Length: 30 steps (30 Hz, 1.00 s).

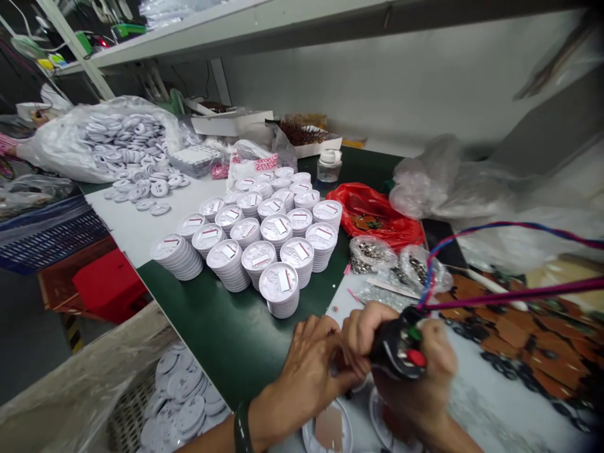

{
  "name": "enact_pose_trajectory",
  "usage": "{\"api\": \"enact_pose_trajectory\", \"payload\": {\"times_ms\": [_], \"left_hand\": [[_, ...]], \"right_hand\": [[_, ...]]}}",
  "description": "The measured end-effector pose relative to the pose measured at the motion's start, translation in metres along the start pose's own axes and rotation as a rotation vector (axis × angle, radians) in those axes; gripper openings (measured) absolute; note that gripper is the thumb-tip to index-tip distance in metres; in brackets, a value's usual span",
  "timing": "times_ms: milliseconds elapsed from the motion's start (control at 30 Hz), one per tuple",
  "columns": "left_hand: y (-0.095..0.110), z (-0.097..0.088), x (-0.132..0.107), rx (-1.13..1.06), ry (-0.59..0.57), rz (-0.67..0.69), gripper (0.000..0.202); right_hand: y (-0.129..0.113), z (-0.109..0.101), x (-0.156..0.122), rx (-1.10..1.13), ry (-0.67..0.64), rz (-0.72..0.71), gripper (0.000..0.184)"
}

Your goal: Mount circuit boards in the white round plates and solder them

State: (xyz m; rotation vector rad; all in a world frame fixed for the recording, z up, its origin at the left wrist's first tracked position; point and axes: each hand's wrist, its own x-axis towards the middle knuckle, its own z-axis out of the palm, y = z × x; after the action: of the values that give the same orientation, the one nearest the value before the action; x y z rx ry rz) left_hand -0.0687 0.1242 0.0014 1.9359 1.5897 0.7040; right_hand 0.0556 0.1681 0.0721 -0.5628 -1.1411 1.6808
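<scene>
A: How far had things got?

B: A large block of white discs (278, 283) stood in neat stacks on the green tabletop (226, 352), each topped with a red-marked label (the back rows were hard to count).

A: And the discs not yet stacked?

B: Plenty lay loose. A clear bag (47, 151) bulged with them, some had spilled onto a white sheet (141, 236), and more sat in a crate (127, 415) at the lower left.

A: What were the hands doing?

B: The right hand (425, 371) was clamped around a black tool (399, 346) with red and green buttons, its wires (514, 296) running off to the right. The left hand (306, 371) was close against the tool's tip with its fingers drawn together, but I couldn't tell whether they pinched anything.

A: What was under them?

B: A white dish (311, 434) held a brown piece (329, 428), and small bags of metal bits (370, 251) lay beyond the hands.
</scene>
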Motion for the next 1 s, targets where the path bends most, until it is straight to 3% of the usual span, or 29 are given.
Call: {"api": "enact_pose_trajectory", "payload": {"times_ms": [100,400,667,867,1000], "left_hand": [[0.002,-0.002,0.001,-0.009,-0.001,-0.005,0.024],[0.003,0.001,-0.002,0.045,-0.054,-0.062,0.026],[0.008,-0.013,-0.002,0.0,-0.063,0.034,0.014],[0.016,-0.027,-0.002,0.074,-0.062,0.092,0.028],[0.021,-0.029,-0.007,-0.025,-0.022,0.188,0.003]], "right_hand": [[-0.003,0.0,-0.001,0.029,-0.019,0.011,0.068],[0.027,0.002,-0.004,0.056,0.015,-0.033,0.052],[-0.017,0.0,-0.01,0.059,-0.03,-0.004,0.06],[-0.037,-0.001,-0.011,0.077,0.039,-0.024,0.06],[-0.04,-0.004,-0.014,0.17,0.092,-0.043,0.063]]}}
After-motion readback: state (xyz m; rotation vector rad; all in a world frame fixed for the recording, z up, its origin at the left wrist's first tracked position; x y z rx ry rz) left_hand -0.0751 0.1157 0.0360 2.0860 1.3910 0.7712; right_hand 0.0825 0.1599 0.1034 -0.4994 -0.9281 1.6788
